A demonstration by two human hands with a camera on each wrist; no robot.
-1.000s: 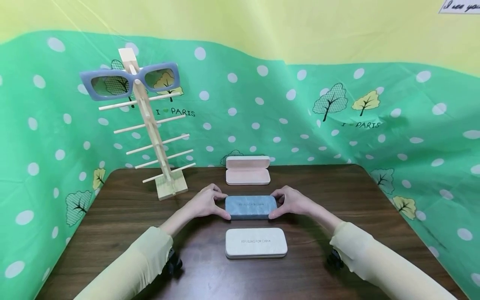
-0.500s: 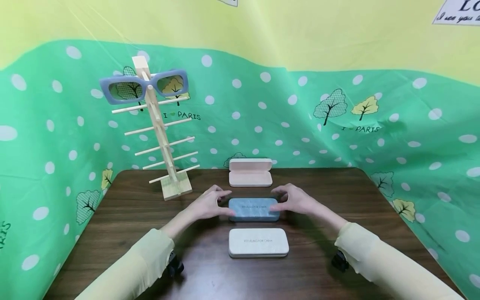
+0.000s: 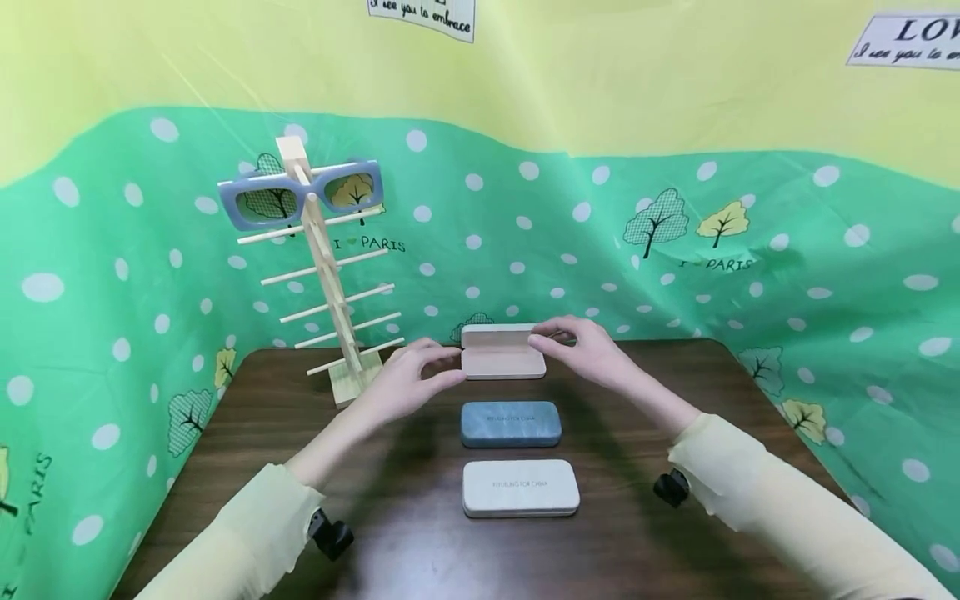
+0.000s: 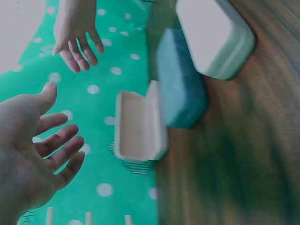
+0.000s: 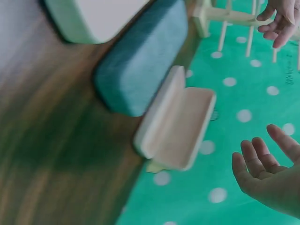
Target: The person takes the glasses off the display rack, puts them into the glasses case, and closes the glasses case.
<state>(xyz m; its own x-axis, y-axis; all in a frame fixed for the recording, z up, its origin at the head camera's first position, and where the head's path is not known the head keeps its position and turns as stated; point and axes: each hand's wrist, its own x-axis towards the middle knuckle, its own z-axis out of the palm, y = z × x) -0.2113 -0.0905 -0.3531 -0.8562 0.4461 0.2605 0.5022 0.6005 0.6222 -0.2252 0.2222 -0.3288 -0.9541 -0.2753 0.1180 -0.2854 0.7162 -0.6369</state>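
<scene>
At the table's far edge an eyeglass case (image 3: 502, 363) stands with its lid up, showing a pale pink inside. My left hand (image 3: 408, 379) hovers by its left end, fingers relaxed and apart from it in the left wrist view. On the other side my right hand (image 3: 585, 348) overlaps the case's right corner in the head view. In the right wrist view that hand (image 5: 267, 171) is spread with nothing in it. Nearer lies a closed blue eyeglass case (image 3: 511, 425), and in front of it a closed white eyeglass case (image 3: 521, 488).
A wooden glasses stand (image 3: 330, 275) with several crossbars rises at the back left. Blue-framed sunglasses (image 3: 303, 197) hang on its top bar. A green and yellow patterned cloth (image 3: 540, 225) hangs behind the dark wooden table (image 3: 420, 550).
Both hands have let go of the blue case and moved up and away to the open case at the back. The blue case stays on the table. The head view has tilted upward.
</scene>
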